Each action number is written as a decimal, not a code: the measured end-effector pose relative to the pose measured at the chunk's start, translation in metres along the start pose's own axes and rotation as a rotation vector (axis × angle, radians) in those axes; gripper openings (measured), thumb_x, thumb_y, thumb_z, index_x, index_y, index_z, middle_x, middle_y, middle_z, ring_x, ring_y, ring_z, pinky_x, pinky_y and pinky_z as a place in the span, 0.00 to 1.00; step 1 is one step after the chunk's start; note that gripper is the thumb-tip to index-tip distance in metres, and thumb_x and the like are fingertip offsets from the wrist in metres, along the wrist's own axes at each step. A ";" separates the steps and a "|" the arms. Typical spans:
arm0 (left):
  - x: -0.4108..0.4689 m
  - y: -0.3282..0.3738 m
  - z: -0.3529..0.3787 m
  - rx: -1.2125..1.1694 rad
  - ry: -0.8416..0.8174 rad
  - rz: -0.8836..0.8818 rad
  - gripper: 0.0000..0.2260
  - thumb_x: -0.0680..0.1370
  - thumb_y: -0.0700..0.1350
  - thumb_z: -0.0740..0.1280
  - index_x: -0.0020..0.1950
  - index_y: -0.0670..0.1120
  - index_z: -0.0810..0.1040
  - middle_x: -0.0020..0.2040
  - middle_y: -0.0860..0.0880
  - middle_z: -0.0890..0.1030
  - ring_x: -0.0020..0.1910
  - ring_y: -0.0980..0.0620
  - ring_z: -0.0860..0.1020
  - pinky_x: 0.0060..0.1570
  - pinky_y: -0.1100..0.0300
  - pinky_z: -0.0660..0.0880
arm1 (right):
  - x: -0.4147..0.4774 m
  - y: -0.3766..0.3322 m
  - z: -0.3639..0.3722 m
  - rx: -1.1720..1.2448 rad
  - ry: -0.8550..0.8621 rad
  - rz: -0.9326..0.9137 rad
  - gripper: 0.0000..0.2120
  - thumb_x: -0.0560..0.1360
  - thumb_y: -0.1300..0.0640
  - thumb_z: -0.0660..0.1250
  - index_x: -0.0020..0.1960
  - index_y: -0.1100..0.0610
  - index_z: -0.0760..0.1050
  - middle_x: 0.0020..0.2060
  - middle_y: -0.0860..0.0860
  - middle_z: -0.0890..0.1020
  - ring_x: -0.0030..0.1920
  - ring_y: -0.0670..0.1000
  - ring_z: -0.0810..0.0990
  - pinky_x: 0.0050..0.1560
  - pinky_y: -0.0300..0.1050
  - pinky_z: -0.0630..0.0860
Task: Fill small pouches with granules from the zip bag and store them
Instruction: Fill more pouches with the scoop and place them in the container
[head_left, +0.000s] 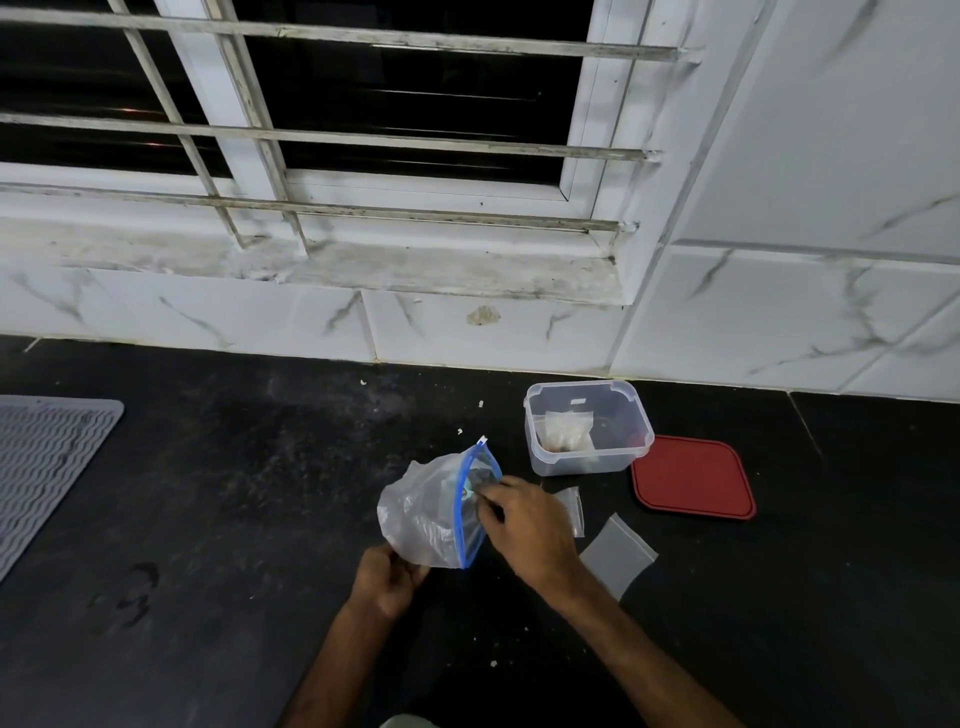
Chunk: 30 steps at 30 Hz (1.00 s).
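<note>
A clear zip bag (423, 512) with a blue zipper strip lies tilted on the black counter, its mouth facing right. My left hand (387, 579) grips the bag's bottom corner. My right hand (527, 525) is at the bag's open mouth with curled fingers pinching something small there; what it is I cannot tell. Two empty small clear pouches lie to the right, one pouch (571, 506) partly behind my right hand and a second pouch (618, 553) flat on the counter. A filled pouch (566, 431) rests inside the clear plastic box (641, 431).
A red lid (693, 478) lies right of the box. A grey ribbed mat (47, 462) covers the counter's left edge. The tiled wall and barred window rise behind. A few white crumbs dot the black counter (234, 519).
</note>
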<state>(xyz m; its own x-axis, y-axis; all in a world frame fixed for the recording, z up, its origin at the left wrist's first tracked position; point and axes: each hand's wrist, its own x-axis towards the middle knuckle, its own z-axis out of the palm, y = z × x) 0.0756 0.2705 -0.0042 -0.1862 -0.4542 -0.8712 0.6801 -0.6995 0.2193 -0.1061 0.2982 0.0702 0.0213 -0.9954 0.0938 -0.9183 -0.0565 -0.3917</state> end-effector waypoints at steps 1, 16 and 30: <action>-0.001 0.001 0.000 -0.004 -0.002 -0.004 0.14 0.83 0.42 0.55 0.63 0.40 0.75 0.61 0.38 0.78 0.52 0.41 0.79 0.34 0.44 0.81 | -0.001 -0.001 0.001 -0.045 0.034 -0.032 0.12 0.77 0.47 0.66 0.57 0.50 0.80 0.46 0.46 0.81 0.41 0.43 0.81 0.37 0.35 0.74; -0.014 0.001 0.005 0.017 -0.002 -0.017 0.13 0.83 0.41 0.55 0.63 0.41 0.74 0.50 0.39 0.79 0.45 0.42 0.80 0.24 0.50 0.80 | -0.006 -0.001 -0.006 0.847 -0.045 0.494 0.06 0.77 0.52 0.67 0.49 0.50 0.82 0.35 0.48 0.81 0.32 0.42 0.76 0.33 0.34 0.72; 0.010 0.067 0.007 0.211 0.150 0.367 0.16 0.84 0.48 0.55 0.70 0.45 0.72 0.64 0.41 0.76 0.64 0.38 0.74 0.64 0.40 0.71 | -0.041 0.052 -0.035 1.079 -0.125 0.764 0.07 0.77 0.53 0.67 0.49 0.52 0.83 0.34 0.51 0.79 0.31 0.45 0.72 0.30 0.36 0.69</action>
<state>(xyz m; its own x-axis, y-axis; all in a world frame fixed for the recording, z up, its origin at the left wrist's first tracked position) 0.1144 0.2149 0.0052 0.1557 -0.6189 -0.7699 0.5199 -0.6113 0.5966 -0.1682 0.3393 0.0784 -0.2677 -0.8013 -0.5351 0.0556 0.5416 -0.8388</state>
